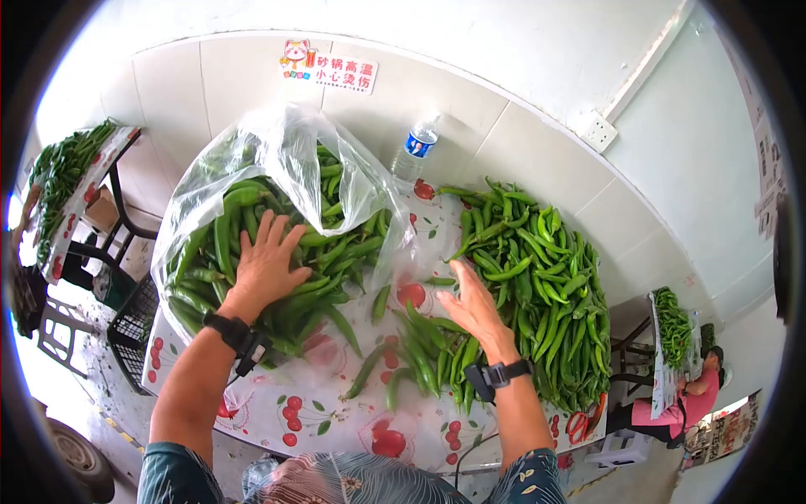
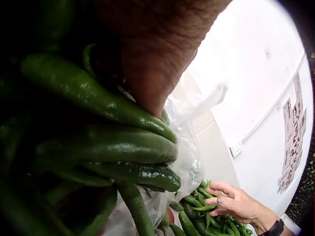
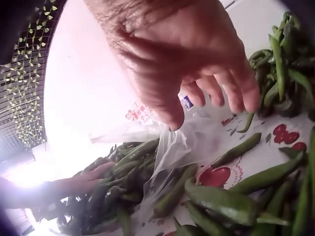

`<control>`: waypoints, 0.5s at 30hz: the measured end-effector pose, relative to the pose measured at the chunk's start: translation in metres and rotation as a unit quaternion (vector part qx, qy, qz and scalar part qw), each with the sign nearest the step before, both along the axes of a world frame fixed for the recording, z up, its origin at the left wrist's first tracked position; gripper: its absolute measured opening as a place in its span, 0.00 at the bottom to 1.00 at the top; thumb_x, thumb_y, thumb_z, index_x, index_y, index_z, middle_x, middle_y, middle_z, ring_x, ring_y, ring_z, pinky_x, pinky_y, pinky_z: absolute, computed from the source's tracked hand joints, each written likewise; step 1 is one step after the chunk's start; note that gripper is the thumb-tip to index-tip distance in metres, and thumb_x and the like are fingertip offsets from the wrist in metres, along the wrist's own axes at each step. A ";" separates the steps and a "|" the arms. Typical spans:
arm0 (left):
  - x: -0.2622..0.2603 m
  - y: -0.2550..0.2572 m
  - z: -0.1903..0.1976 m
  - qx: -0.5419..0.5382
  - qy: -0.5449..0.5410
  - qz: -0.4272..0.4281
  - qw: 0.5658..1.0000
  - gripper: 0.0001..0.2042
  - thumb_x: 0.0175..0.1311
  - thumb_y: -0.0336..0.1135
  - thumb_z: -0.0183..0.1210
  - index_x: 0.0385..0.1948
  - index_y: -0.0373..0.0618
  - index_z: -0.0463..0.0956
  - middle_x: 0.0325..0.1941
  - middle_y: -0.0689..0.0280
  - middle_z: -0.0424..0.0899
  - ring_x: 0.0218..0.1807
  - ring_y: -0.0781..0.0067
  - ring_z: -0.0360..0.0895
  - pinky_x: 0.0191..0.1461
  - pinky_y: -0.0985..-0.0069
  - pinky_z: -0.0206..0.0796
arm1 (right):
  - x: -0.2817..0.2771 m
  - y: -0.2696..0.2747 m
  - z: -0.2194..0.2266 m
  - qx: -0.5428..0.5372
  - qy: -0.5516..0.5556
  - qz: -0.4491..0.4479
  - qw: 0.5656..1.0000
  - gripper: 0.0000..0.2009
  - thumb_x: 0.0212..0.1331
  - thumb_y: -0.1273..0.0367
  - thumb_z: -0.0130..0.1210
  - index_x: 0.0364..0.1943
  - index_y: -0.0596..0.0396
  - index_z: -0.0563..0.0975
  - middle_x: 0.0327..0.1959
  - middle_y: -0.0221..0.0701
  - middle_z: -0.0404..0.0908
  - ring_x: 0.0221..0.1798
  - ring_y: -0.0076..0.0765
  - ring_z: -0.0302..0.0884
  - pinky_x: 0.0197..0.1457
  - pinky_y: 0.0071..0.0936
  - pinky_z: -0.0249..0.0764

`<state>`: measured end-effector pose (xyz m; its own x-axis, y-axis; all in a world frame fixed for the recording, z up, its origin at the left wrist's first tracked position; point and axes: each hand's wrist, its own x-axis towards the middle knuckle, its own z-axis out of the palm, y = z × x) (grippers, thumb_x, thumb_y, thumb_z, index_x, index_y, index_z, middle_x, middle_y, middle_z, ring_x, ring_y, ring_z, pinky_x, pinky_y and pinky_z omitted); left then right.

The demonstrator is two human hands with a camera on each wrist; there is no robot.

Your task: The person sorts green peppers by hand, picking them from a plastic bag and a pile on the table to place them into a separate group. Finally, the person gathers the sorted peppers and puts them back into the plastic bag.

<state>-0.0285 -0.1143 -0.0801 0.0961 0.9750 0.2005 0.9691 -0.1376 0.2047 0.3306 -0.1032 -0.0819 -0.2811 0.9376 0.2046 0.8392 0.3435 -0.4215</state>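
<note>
- the left hand [image 1: 264,267] lies fingers spread on the green peppers in the bag [image 1: 239,202]; it clasps none of them that the pictures show, and its palm side is hidden.
- the right hand [image 1: 477,307] is free of any load, fingers extended and thumb apart; in its wrist view it hangs above the table with only air beneath the fingertips.
- the peppers in question sit in three places: in the clear plastic bag [image 1: 290,134] at the left, in a big heap [image 1: 550,307] at the right, and in a loose group [image 1: 424,357] between the two.
- the key relation: the loose group lies on the person's side of the right hand and a little to its left, so the right hand is the nearer one; the left hand is well apart, across the bag's edge.
- long axes in that group vary: many run slantwise away from the person, while a single pepper [image 1: 439,281] just beside the right fingertips lies crosswise.
- the right fingers point away from the person and towards the bag; the heap is directly to that hand's right.
- the bag's mouth sags open towards the loose group, on the patterned tablecloth [image 1: 336,433].
</note>
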 end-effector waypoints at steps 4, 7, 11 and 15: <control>0.001 0.000 0.001 -0.010 0.012 -0.003 1.000 0.36 0.49 0.48 0.65 0.62 0.53 0.61 0.70 0.59 0.53 0.75 0.51 0.42 0.67 0.36 0.45 | -0.037 0.035 -0.029 0.026 0.044 -0.029 0.998 0.26 0.55 0.66 0.57 0.58 0.59 0.66 0.52 0.49 0.75 0.51 0.53 0.75 0.54 0.42 0.71; 0.002 0.003 0.002 -0.030 0.026 0.003 0.999 0.36 0.49 0.47 0.65 0.63 0.52 0.61 0.72 0.59 0.52 0.75 0.51 0.42 0.67 0.36 0.44 | -0.073 0.040 -0.037 -0.074 0.106 -0.055 0.990 0.13 0.56 0.66 0.54 0.44 0.53 0.76 0.32 0.43 0.82 0.37 0.52 0.80 0.42 0.44 0.74; -0.001 0.007 -0.013 -0.002 0.053 0.008 0.999 0.37 0.47 0.44 0.67 0.63 0.54 0.61 0.71 0.57 0.54 0.75 0.51 0.42 0.66 0.34 0.45 | -0.136 0.019 -0.039 -0.050 0.222 0.054 0.972 0.06 0.57 0.68 0.50 0.35 0.52 0.76 0.27 0.44 0.80 0.32 0.56 0.78 0.37 0.48 0.73; 0.002 0.007 -0.007 -0.027 0.077 0.011 0.997 0.37 0.51 0.47 0.63 0.66 0.56 0.58 0.73 0.58 0.51 0.75 0.51 0.42 0.65 0.33 0.44 | -0.160 0.002 -0.043 -0.016 0.251 0.059 0.966 0.04 0.56 0.70 0.51 0.33 0.52 0.74 0.22 0.41 0.77 0.28 0.54 0.76 0.31 0.45 0.69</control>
<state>-0.0266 -0.1078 -0.0867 0.0998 0.9863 0.1317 0.9923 -0.1085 0.0605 0.1706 -0.1012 -0.1254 -0.2598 0.9133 0.3138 0.4818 0.4042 -0.7775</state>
